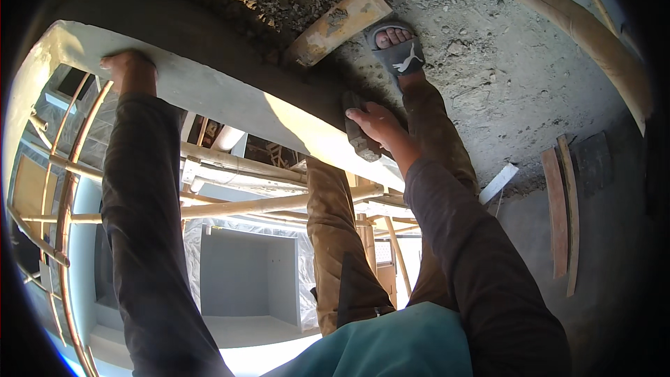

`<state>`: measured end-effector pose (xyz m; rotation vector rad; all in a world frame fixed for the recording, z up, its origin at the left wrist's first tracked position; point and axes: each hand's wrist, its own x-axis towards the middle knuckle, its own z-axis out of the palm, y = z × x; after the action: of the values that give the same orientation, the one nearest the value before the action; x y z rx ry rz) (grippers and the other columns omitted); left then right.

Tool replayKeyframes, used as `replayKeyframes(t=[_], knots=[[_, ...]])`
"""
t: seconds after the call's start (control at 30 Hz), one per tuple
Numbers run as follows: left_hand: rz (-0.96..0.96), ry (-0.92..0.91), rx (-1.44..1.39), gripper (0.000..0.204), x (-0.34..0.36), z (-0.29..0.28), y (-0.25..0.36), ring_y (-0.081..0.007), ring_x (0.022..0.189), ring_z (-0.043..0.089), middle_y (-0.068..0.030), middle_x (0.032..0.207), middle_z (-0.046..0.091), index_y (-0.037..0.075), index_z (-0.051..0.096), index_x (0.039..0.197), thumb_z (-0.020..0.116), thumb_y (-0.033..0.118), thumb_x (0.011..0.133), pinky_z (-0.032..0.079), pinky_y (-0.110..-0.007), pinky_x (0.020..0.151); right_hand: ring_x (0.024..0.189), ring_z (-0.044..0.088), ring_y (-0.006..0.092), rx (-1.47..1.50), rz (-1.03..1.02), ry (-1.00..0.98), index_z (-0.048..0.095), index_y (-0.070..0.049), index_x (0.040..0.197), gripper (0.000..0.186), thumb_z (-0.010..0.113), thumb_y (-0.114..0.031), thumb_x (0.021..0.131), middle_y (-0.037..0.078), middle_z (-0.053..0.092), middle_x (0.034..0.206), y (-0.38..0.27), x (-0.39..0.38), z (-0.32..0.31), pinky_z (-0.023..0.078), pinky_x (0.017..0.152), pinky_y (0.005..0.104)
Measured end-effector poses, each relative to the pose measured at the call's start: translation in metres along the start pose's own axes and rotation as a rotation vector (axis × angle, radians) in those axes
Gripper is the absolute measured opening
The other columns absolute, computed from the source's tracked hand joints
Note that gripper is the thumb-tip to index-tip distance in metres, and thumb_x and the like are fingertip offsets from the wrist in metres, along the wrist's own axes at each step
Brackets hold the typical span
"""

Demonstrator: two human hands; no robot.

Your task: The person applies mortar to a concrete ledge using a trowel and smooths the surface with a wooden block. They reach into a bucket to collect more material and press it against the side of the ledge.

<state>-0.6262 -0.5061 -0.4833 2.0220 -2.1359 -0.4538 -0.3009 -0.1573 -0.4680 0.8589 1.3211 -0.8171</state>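
A long ledge [209, 84] of smooth grey cement runs slantwise across the view, its far edge bordered by a dark, damp-looking band [230, 63] and its lower stretch bleached by sunlight. The left hand [132, 71] leans on the upper part of this ledge, one digit stretched out sideways; the rest of the fingers are foreshortened, so I cannot tell how far they spread. The right hand [382, 128] is closed around a dark, rough-edged block [357, 141] – its exact kind is unclear – with the thumb laid along the near face. The block sits at the lower right of the ledge, overlapping the dark band and the sunlit strip.

Beyond lies gritty, uneven ground [474, 70] of grey crumbs and dust. A flat board [340, 22] with flaking yellowish patches lies there, just beside the sandal [401, 56] on one foot, near the block. A thick, curved brown pole [579, 24] arcs at the upper right; below it two narrow wooden strips [556, 213] lie side by side, and a short white strip [497, 183] rests by the right sleeve.

Under the ledge, round bamboo poles [258, 206] cross between the legs and the left sleeve – beneath them opens a box-shaped grey recess [244, 272], showing plain flat inner walls.
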Motion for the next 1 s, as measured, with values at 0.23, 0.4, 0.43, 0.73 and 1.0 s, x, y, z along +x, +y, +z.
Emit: replayKeyframes(t=[0.23,0.4,0.43,0.73,1.0], knots=[[-0.199,0.022,-0.204,0.085,-0.015,-0.024,0.023,-0.0429,0.141,0.04,-0.0258,0.156,0.035,0.003,0.038,0.151,0.048,0.065,0.093,0.03,-0.052,0.119,0.108,0.066,0.0261,0.269,-0.516,-0.118,0.054,0.0,0.139,0.072,0.069,-0.05,0.09,0.02,0.066,0.126,-0.181,-0.029,0.018,0.051,0.093,0.0354],[-0.149,0.06,-0.236,0.089,0.016,-0.011,0.066,-0.0447,0.141,0.037,-0.0275,0.156,0.032,0.003,0.032,0.153,0.049,0.065,0.092,0.031,-0.053,0.118,0.132,0.052,0.0392,0.039,-0.519,-0.04,0.049,0.007,0.141,0.087,0.058,-0.064,0.09,0.029,0.055,0.139,-0.225,-0.027,-0.001,0.041,0.111,0.0414],[-0.129,0.073,-0.231,0.089,0.025,-0.006,0.076,-0.0451,0.141,0.037,-0.0279,0.156,0.032,0.003,0.031,0.153,0.049,0.065,0.092,0.031,-0.053,0.117,0.132,0.052,0.0392,0.032,-0.523,-0.032,0.049,0.007,0.141,0.087,0.058,-0.064,0.09,0.029,0.055,0.139,-0.222,-0.02,0.004,0.041,0.111,0.0414],[-0.059,0.041,-0.084,0.095,0.03,0.01,0.099,-0.048,0.14,0.036,-0.0297,0.155,0.03,0.002,0.026,0.155,0.049,0.066,0.09,0.033,-0.055,0.115,0.094,0.071,0.032,0.105,-0.4,-0.061,0.056,0.003,0.134,0.076,0.063,-0.058,0.09,0.025,0.066,0.121,-0.292,-0.013,0.018,0.059,0.073,0.0393],[0.105,0.01,0.099,0.094,0.045,0.006,0.097,-0.0513,0.136,0.041,-0.036,0.15,0.036,-0.009,0.025,0.15,0.038,0.064,0.093,0.032,-0.055,0.115,0.113,0.065,0.0354,-0.097,-0.669,0.004,0.056,-0.001,0.137,0.08,0.066,-0.062,0.086,0.019,0.064,0.13,-0.489,-0.001,0.039,0.053,0.092,0.0512]])
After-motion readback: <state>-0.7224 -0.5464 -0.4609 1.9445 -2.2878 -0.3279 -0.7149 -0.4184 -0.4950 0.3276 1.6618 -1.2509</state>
